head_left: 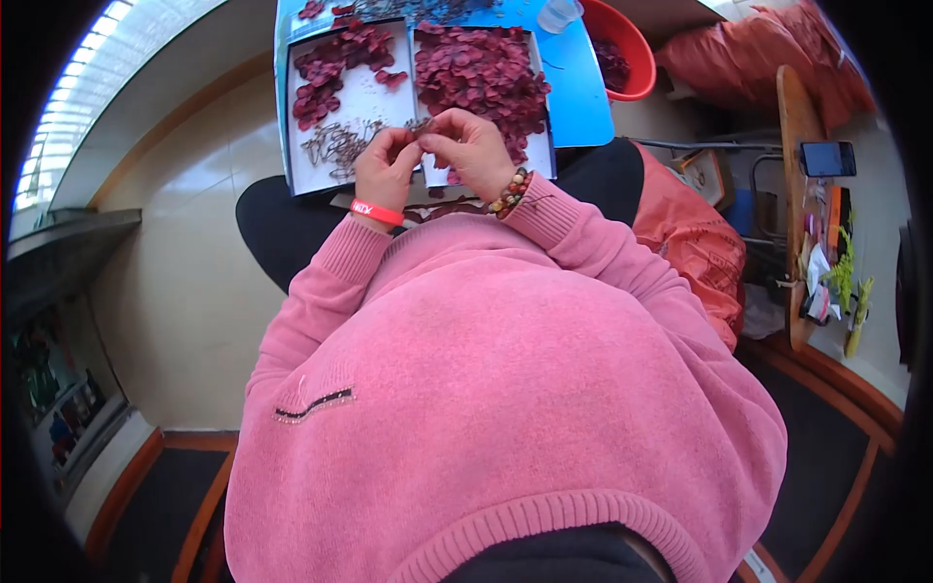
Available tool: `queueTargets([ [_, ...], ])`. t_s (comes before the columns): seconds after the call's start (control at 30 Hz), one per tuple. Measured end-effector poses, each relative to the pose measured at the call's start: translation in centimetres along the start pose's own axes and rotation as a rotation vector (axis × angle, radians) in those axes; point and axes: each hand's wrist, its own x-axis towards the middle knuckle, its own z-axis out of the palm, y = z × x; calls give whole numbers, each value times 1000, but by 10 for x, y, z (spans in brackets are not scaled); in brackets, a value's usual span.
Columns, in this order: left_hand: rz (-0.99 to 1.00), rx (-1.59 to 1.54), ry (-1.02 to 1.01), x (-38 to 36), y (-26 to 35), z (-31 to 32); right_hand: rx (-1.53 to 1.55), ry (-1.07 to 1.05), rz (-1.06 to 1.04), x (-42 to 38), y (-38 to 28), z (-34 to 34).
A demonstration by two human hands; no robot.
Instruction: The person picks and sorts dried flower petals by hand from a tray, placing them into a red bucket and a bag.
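My left hand (384, 173), with a red wristband, is closed in a pinch over the front of the left white box (304, 165). My right hand (476, 154), wearing a bead bracelet, pinches right beside it, and the fingertips meet. A small brown dried flower stem (416, 125) shows at the fingertips; its lower part is hidden. Below and left of my hands lies a tangle of bare dried stems (335, 146). Dark red petals (321, 80) are scattered at the back of that box. A thick heap of dark red petals (476, 78) fills the right white box (540, 160).
Both boxes stand on a blue table (588, 112) at my knees. A clear cup (559, 15) and a red basin (644, 73) with petals are at the back right. On a side surface to the right, a phone (827, 158) lies near green sprigs (844, 262).
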Motion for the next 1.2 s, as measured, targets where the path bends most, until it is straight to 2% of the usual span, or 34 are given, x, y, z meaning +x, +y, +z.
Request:
queueTargets([
  [0.07,-28,-31,1,-3,3,7,19,39,-19,-4,3,-7],
  [0.17,-343,-368,-1,-1,4,8,62,-3,66,-10,-3,-18],
  [0.2,-446,-481,7,-1,6,7,80,-85,59,-11,-9,-21],
  [0.27,-612,-556,-48,4,-5,2,132,-192,-40,-21,-18,-18],
  [0.33,-748,-584,-136,-3,-8,5,60,-267,-272,-19,-4,-18],
  [0.4,-680,-641,-156,-4,-14,6,52,-201,-70,-26,-18,-17],
  [0.43,-619,-654,-151,-1,-13,7,130,-185,-28,-23,-11,-21],
  [0.47,-533,-583,-64,2,-12,5,122,-192,-56,-21,-7,-25],
  [0.6,-98,119,256,15,-19,-9,158,-137,55,-18,0,-36],
  [0.7,-39,708,242,23,-31,-27,135,-125,74,-18,7,-37],
  [0.8,270,682,282,13,-22,-18,103,-102,106,-17,6,-37],
  [0.93,2,-139,-244,-1,19,6,36,-116,48,-18,13,-35],
  [0.97,61,-120,-284,0,17,8,3,-124,28,-18,13,-33],
  [1.1,64,-2,-219,-3,16,20,-54,-53,0,-24,6,-30],
  [1.2,-139,-342,-172,-4,4,19,20,-33,12,-26,5,-33],
])
